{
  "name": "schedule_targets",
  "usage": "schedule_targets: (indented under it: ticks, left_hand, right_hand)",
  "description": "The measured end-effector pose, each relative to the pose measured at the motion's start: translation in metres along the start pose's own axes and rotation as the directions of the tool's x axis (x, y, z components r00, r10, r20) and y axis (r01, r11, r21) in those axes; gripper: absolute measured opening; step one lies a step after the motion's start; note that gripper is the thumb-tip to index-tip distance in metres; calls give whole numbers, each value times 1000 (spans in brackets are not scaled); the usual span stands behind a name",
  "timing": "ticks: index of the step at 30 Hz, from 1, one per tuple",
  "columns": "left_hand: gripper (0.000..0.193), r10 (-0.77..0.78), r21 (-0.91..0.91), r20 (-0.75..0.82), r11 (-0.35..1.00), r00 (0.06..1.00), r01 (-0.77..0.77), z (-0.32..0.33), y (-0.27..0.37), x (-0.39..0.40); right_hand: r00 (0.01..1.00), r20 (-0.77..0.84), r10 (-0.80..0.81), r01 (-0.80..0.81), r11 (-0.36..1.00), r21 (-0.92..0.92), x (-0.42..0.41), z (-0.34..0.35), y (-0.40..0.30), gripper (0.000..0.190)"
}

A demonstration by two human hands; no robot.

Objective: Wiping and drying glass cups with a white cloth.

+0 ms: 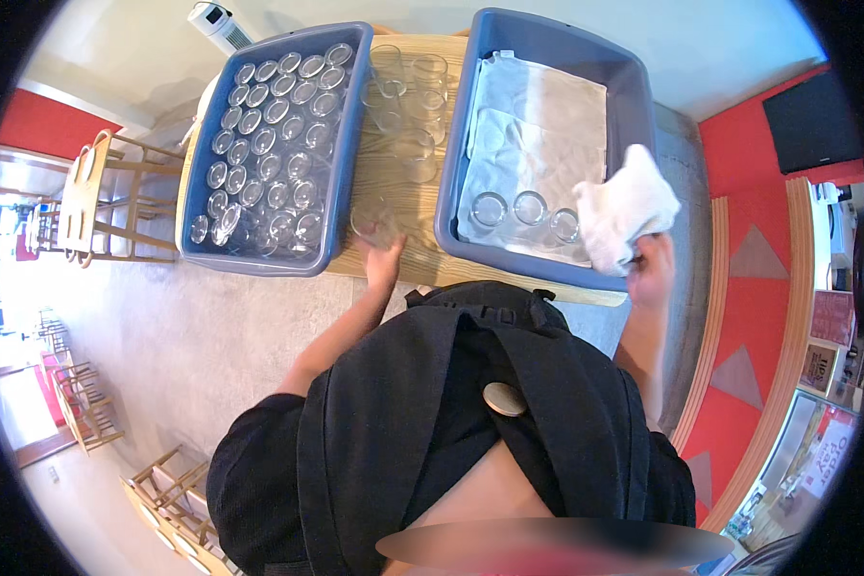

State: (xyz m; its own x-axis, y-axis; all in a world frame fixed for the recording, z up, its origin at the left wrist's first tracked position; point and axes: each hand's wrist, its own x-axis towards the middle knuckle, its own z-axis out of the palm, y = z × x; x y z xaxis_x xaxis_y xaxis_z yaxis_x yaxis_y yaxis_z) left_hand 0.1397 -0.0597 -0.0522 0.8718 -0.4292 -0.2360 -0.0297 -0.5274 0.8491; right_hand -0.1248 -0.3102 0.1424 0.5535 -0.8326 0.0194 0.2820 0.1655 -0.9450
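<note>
My left hand (383, 255) grips a clear drinking glass (376, 222) above the front edge of the wooden table (417, 248), between two blue plastic tubs. At the right, my right hand (651, 270) holds up a bunched white cloth (630, 209) over the front right corner of the right tub (533, 270). Inside that tub lie light cloths (540, 137), with three glasses near the front, one of them (489, 209) at the left. Many glasses stand packed in the left tub (259, 268). Several more clear glasses (414, 155) stand on the table between the tubs.
A white tower appliance (219, 27) is behind the left tub. Wooden high chairs and a table (86, 194) stand to the left, with more wooden seats at lower left. A red wall with wooden trim (752, 288) and a counter are on the right.
</note>
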Motion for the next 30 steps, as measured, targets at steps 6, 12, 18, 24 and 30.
schedule_targets:
  ticks: [6,12,18,24,30]
  left_hand:
    - [69,346,-238,-34,908,937,-344,-16,56,-48]
    - [66,410,-93,68,910,910,-403,-30,126,-46]
    - [61,798,64,135,584,587,-809,-55,159,-45]
    - [58,753,42,291,607,591,-794,-53,176,-45]
    - [66,619,-84,274,777,736,-623,-61,189,-49]
  right_hand:
    - [902,350,251,-89,904,-419,11,77,18,25]
    - [447,893,59,813,390,-433,4,141,6,37]
    - [406,844,351,728,433,-531,-5,144,3,40]
    - [477,745,466,539,516,-666,6,135,-1,28]
    - [676,626,-389,693,625,-359,22,115,-41,27]
